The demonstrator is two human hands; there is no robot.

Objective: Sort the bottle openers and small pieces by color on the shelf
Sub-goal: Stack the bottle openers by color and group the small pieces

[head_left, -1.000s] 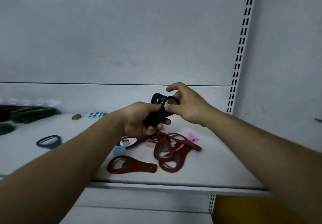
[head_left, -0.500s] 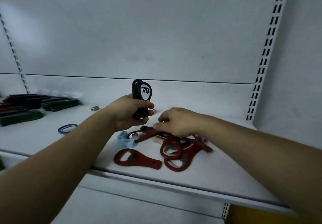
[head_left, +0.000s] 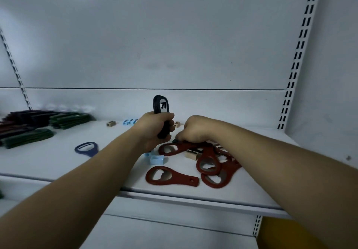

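Black openers [head_left: 161, 107] stand up in your left hand's [head_left: 155, 129] tight grip. Your right hand [head_left: 195, 130] pinches a dark opener [head_left: 175, 141] on the red pile [head_left: 209, 163] under it. Green stacks [head_left: 27, 136] far left of your hands look sorted; reds and blue pieces [head_left: 156, 159] wait.

The shelf [head_left: 58, 163] and back panel [head_left: 155, 45] look like painted metal, smooth with a soft sheen. The red bottle openers [head_left: 181, 179] have matt, plastic-looking bodies, and dull grey metal shows inside their rings. The black bottle openers [head_left: 155, 105] are smooth, slightly glossy plastic round a bright metal plate. The blue opener [head_left: 90, 153] looks matt. The light blue pieces [head_left: 156, 159] are smooth plastic.
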